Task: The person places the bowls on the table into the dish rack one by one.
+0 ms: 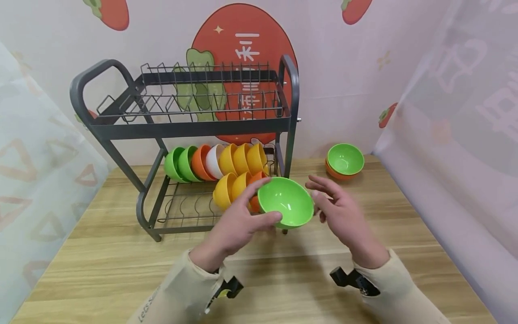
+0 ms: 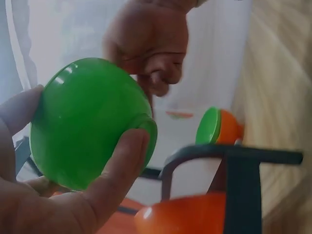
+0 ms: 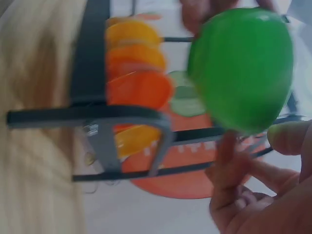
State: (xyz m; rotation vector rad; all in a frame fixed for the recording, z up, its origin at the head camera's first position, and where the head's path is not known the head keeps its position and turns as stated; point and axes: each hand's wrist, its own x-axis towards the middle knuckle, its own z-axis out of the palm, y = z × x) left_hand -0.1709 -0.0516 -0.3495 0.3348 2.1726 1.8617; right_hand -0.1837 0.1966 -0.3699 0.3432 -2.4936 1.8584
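Note:
My left hand (image 1: pixel 238 222) holds a green bowl (image 1: pixel 286 201) in front of the rack's right end, thumb at the near rim and fingers around the far left side. The bowl tilts with its inside toward the head camera; the left wrist view shows its underside and foot ring. Right at the bowl's right rim is my right hand (image 1: pixel 344 213), its fingers loosely bent and parted from the thumb. Behind the held bowl, two yellow bowls (image 1: pixel 224 191) and an orange bowl (image 1: pixel 256 204) stand on edge in the rack's lower tier, the orange one partly hidden.
A dark two-tier dish rack (image 1: pixel 194 130) stands on the wooden table (image 1: pixel 121 270). Along its lower back row lean several green, orange, white and yellow bowls (image 1: pixel 188 164). Farther right, a green bowl (image 1: pixel 346 159) sits nested in an orange bowl (image 1: pixel 340 176). Printed cloth surrounds the table.

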